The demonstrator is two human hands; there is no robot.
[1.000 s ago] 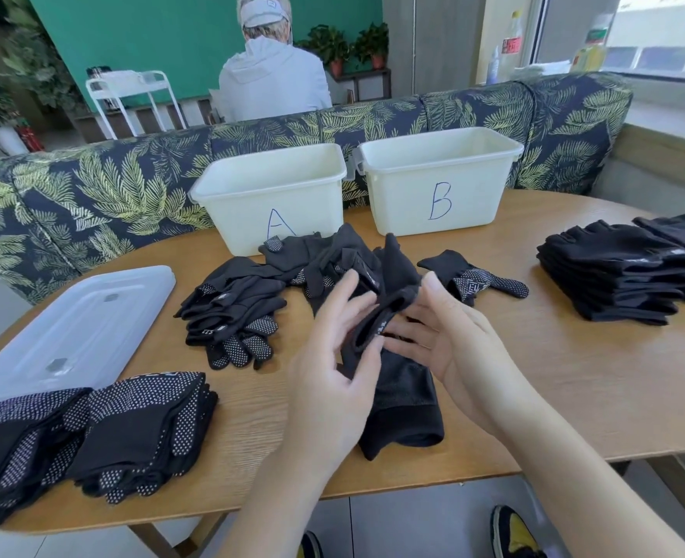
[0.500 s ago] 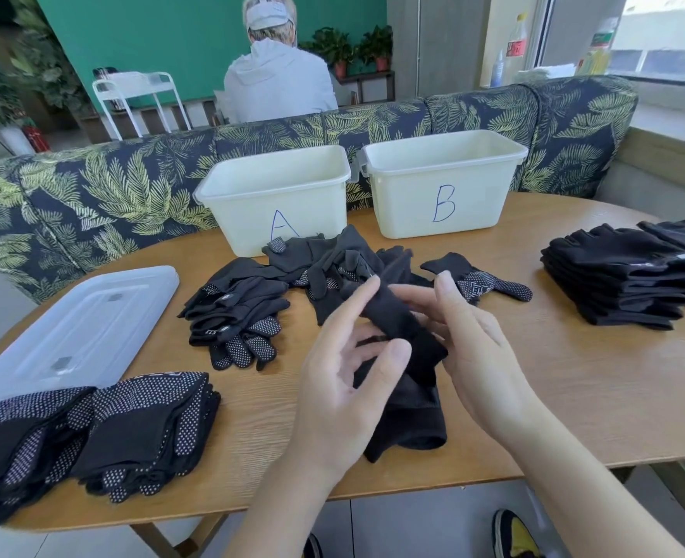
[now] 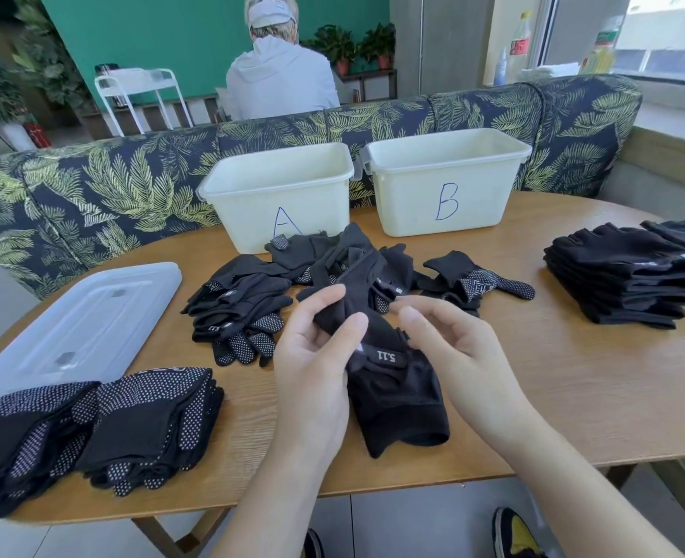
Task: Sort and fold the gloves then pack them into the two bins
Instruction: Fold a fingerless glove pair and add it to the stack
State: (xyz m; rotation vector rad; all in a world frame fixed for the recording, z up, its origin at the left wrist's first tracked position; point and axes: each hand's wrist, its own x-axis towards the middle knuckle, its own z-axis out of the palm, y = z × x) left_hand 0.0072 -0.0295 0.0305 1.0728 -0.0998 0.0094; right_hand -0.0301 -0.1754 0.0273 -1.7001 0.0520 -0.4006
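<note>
From the head camera, the left hand (image 3: 312, 364) pinches the finger end of a black glove (image 3: 393, 392) between thumb and fingers, closed on the fabric; the right hand (image 3: 449, 348) sits just beside it with curled, loosely parted fingers, and whether they touch the glove cannot be told; the glove's cuff rests on the wooden table (image 3: 574, 388) near its front edge, a small label showing on the back; behind the hands lies a loose pile of gloves (image 3: 324, 263), some with dotted palms; at the far side of the table stand bin A (image 3: 280, 195) and bin B (image 3: 445, 183), side by side, both pale and open-topped; a translucent lid (image 3: 79, 324) lies flat at the left; in front of it, at the left front corner, sit dotted folded gloves (image 3: 91, 432) in two stacks; at the right edge sits a stack of plain black gloves (image 3: 622, 275); a leaf-patterned sofa (image 3: 111, 183) curves behind the table.
</note>
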